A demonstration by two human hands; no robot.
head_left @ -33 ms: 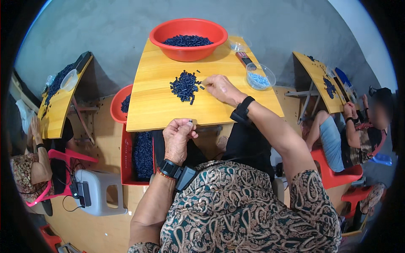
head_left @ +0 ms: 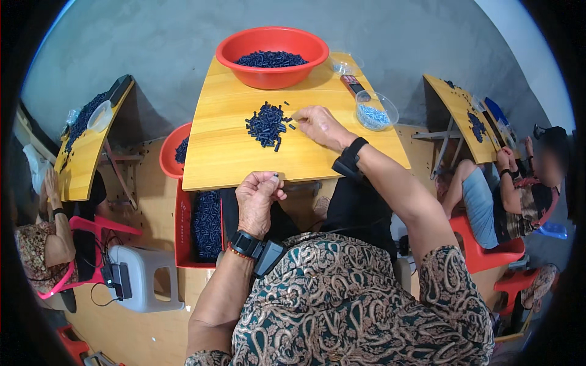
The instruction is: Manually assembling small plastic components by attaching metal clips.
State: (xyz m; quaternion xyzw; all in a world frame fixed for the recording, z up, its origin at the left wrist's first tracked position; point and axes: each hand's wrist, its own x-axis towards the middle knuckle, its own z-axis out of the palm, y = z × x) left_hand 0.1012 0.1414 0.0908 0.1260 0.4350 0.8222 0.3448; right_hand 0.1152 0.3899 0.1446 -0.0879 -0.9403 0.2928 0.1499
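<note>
One pile of black pieces [head_left: 266, 125] just left of right hand [head_left: 317, 125]

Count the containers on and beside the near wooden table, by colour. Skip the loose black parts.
Red round basins: 2, the large basin on the table top, and one poking out beside the table's left edge.
Red rectangular crate below the table: 1.
Clear bowls: 2, one with pale blue bits, one behind it.
Total: 5
</note>
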